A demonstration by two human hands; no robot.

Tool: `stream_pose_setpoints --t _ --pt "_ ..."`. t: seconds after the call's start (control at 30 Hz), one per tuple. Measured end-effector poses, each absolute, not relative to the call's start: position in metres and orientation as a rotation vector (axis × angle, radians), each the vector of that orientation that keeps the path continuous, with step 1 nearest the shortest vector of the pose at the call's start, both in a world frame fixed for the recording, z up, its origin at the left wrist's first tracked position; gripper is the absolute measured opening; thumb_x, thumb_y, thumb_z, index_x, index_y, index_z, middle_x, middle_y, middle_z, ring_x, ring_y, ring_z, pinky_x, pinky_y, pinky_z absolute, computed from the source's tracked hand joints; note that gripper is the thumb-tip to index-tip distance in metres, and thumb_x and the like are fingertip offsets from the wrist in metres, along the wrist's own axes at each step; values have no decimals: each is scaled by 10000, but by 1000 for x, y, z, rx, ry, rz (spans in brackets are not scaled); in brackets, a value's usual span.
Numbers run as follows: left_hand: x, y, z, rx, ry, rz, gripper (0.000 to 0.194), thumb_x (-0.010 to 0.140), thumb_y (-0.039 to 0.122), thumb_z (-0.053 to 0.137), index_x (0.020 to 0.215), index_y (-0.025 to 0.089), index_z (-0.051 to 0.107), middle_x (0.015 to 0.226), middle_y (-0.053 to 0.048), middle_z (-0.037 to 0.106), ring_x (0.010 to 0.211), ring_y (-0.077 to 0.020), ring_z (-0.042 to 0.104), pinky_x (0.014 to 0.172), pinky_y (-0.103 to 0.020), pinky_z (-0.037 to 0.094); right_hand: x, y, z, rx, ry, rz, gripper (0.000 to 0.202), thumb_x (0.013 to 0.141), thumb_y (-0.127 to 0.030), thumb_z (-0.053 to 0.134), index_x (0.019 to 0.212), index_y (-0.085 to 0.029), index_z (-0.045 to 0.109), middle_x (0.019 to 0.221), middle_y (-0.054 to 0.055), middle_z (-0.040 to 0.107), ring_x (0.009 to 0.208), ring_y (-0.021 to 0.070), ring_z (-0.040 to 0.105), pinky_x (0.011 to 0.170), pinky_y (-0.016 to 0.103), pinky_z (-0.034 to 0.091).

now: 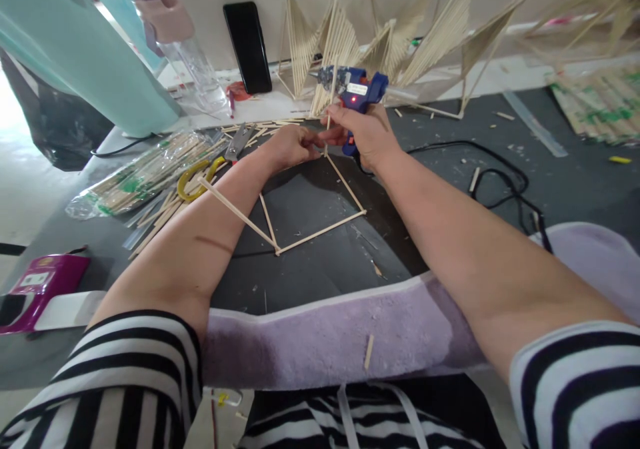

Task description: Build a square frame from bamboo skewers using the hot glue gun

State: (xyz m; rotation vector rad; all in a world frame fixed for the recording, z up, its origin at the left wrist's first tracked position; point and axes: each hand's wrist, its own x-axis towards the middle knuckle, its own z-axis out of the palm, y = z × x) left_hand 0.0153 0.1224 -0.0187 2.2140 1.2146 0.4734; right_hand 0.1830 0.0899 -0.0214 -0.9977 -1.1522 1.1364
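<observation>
A square frame of thin wooden sticks (pixel 320 233) lies on the grey table, with one stick (pixel 240 212) slanting up from its near left corner. At the far corner an upright wooden stick (pixel 331 102) rises between my hands. My right hand (pixel 367 129) is wrapped round a blue glue gun (pixel 363 84) with a lit red light, its thumb and fingertips also on the upright stick. My left hand (pixel 299 144) is closed at the foot of that stick; its fingertips are partly hidden, so its exact grip is unclear.
Stick structures (pixel 345 39) and a black phone (pixel 247 48) stand along the wall. Left lie bagged sticks (pixel 145 172), yellow-handled scissors (pixel 187 184) and a magenta device (pixel 47 286). A black cord (pixel 480 149) runs right. A purple mat (pixel 340 336) covers the near edge.
</observation>
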Motion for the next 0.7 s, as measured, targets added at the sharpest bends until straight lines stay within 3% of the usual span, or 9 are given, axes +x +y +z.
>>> stream_pose_setpoints --t 0.27,0.43,0.5,0.7 --pt "17 133 -30 2296 1092 659 343 705 313 709 991 127 745 672 -14 615 747 -175 550 697 -300 410 190 93 -21 -908 -1129 1058 225 783 -439 710 911 -282 613 884 -18 702 622 166 686 629 325 566" --pt "17 130 -28 2279 1056 781 374 700 363 711 1001 145 756 750 -27 645 739 -166 558 710 -296 421 201 82 -22 -946 -1081 912 222 799 -433 684 913 -283 567 887 -28 689 501 136 617 509 306 488" --pt "18 127 -26 2253 1042 812 359 712 370 704 984 144 757 736 -24 648 737 -164 555 707 -291 422 205 71 -25 -1110 -1059 893 207 786 -404 680 861 -254 558 826 -18 675 428 125 564 449 302 444" --pt "21 123 -27 2212 1056 859 347 724 339 701 1006 145 758 709 -1 612 673 -135 506 659 -272 399 207 41 -36 -1311 -1117 929 200 685 -263 732 733 -228 541 619 -46 588 437 112 540 487 275 504"
